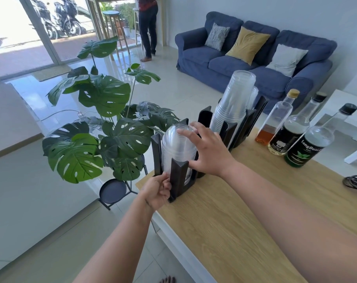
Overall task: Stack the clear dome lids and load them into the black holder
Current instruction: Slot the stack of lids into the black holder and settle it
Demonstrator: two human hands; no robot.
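A stack of clear dome lids stands upright inside the near compartment of the black holder at the left corner of the wooden table. My right hand rests on the stack's right side and top, fingers spread over the domes. My left hand grips the holder's front left post at its base. The bottom of the stack is hidden behind the holder's posts.
A tall stack of clear cups fills the holder's far compartment. Three bottles stand to the right, and a black cable coil lies at the right edge. A large monstera plant stands beyond the table's left edge.
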